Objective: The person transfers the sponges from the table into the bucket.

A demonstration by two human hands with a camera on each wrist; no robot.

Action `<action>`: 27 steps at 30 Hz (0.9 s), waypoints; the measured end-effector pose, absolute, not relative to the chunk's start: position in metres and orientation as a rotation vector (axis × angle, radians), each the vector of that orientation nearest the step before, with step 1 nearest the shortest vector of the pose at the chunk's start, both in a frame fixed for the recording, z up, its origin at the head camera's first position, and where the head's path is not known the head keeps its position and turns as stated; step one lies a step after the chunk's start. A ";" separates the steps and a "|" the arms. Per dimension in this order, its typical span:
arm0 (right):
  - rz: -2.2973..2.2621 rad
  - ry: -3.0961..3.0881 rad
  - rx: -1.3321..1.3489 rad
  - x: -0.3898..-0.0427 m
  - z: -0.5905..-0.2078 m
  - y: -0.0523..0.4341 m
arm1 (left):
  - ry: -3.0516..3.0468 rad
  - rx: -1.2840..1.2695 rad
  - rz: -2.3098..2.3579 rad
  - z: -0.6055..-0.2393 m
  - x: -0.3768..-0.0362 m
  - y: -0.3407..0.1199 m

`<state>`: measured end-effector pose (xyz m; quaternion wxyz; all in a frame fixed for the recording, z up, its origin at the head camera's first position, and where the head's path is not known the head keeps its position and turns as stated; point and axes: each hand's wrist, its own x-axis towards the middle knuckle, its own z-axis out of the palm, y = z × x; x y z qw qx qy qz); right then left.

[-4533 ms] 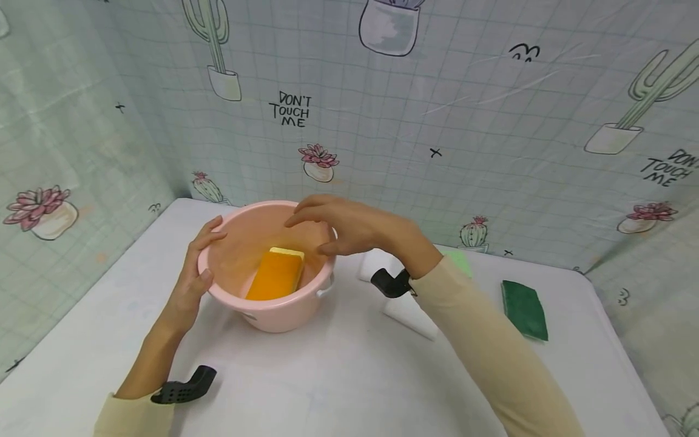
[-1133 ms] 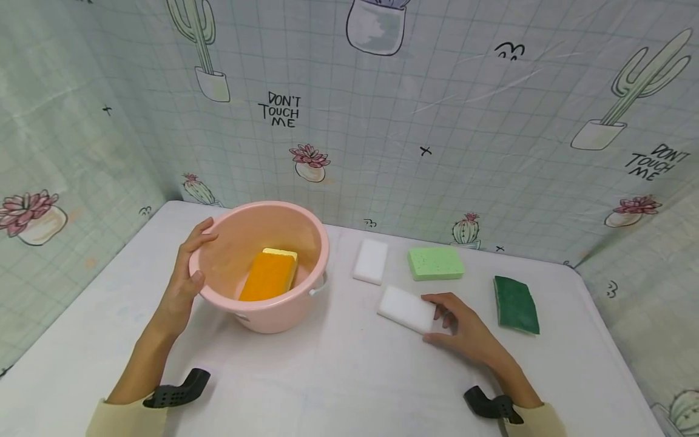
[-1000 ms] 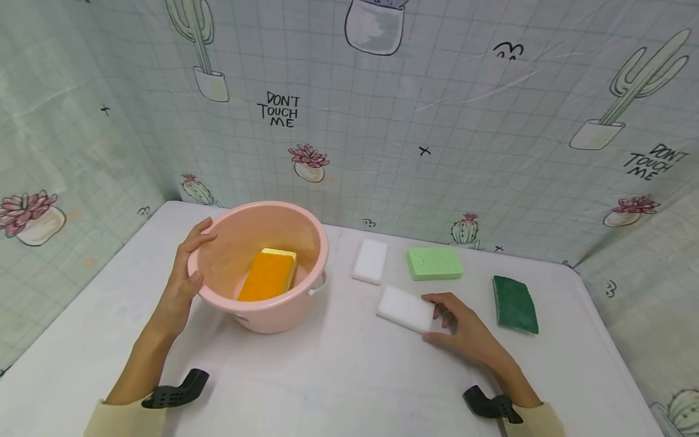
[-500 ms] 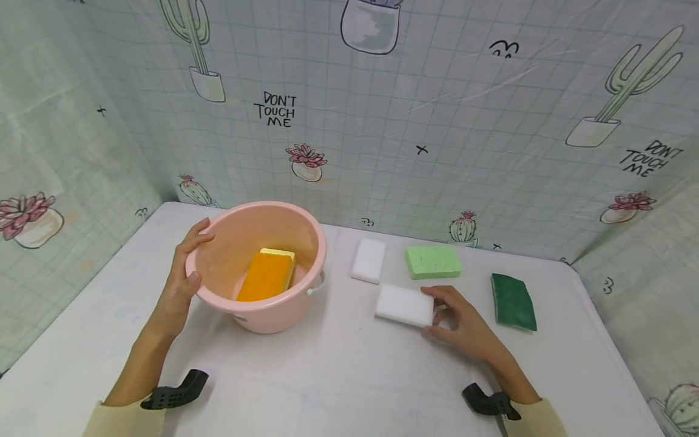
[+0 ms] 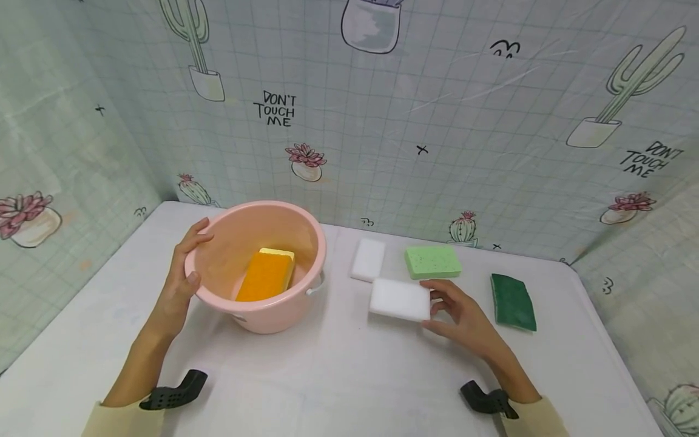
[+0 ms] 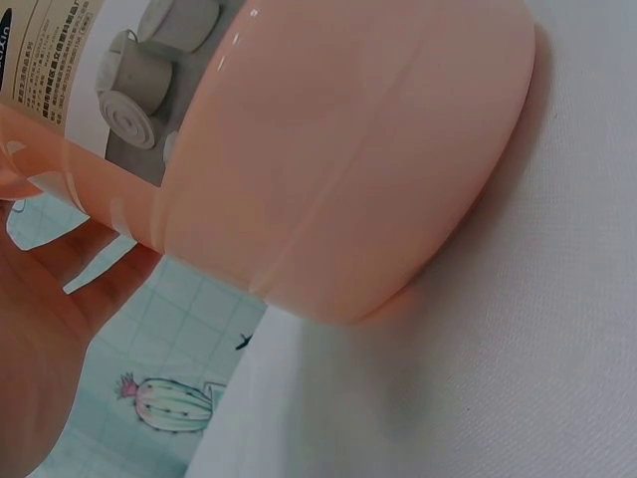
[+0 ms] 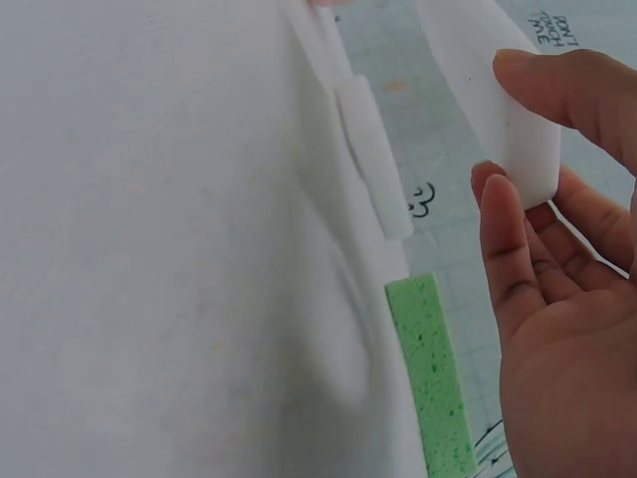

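Observation:
In the head view my left hand (image 5: 177, 285) grips the left rim of a pink bucket (image 5: 273, 317), which leans slightly toward me. Inside it lies an orange sponge (image 5: 266, 276) with a pale yellow piece (image 5: 280, 252) showing behind its top edge. My right hand (image 5: 461, 318) pinches a white sponge (image 5: 400, 299) by its right end, between thumb and fingers. That sponge is tilted and raised off the table, as the right wrist view also shows. The left wrist view shows the bucket's side with a printed label (image 6: 60, 60) and my fingers against it.
A second white sponge (image 5: 368, 260) lies right of the bucket. Beyond the held sponge is a light green sponge (image 5: 433, 262), and a dark green scouring pad (image 5: 513, 302) lies farther right. A cactus-print curtain (image 5: 382, 152) stands behind the white table (image 5: 327, 388).
My right hand has come away from over the bucket to the white sponge, pinched its end and lifted it, tilting it. My left hand has stayed on the bucket's rim.

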<state>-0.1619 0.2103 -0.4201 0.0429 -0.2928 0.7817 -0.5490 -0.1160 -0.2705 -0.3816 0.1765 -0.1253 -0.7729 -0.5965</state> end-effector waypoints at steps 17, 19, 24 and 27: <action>-1.683 2.363 -1.083 -0.167 -0.370 0.183 | -2.182 -0.364 -1.695 -0.379 -0.115 -0.270; -1.688 2.357 -1.097 -0.164 -0.359 0.177 | -2.182 -0.364 -1.695 -0.379 -0.115 -0.270; -1.689 2.342 -1.118 -0.165 -0.343 0.165 | -2.186 -0.362 -1.696 -0.379 -0.114 -0.270; -1.701 2.323 -1.145 -0.166 -0.337 0.159 | -2.186 -0.364 -1.696 -0.378 -0.114 -0.270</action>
